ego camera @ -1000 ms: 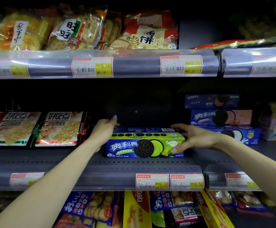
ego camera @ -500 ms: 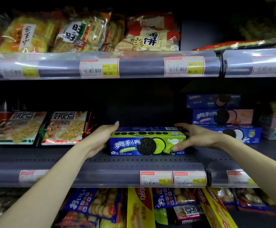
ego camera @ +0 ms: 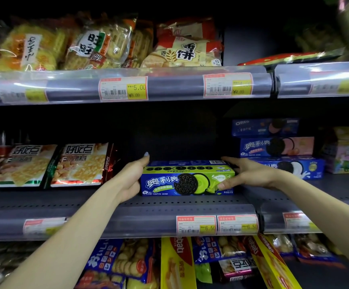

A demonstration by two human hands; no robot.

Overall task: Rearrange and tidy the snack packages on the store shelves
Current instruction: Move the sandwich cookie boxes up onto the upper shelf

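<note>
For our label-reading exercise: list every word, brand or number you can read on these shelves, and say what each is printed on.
"5.00": price tag on the top shelf rail.
"6.50": price tag on the middle shelf rail.
"OREO": cookie pictured on the green biscuit box between the left hand and right hand.
"OREO": top blue box.
Barcodes and small print: too blurred.

**Shelf count**

Two hands: left (ego camera: 130,180), right (ego camera: 250,174). Four Oreo boxes: one green (ego camera: 187,180), three stacked (ego camera: 276,147) beside it. Two cracker packs (ego camera: 50,165) on the middle shelf (ego camera: 159,205). Two readable price tags (ego camera: 216,225) on its rail.
</note>
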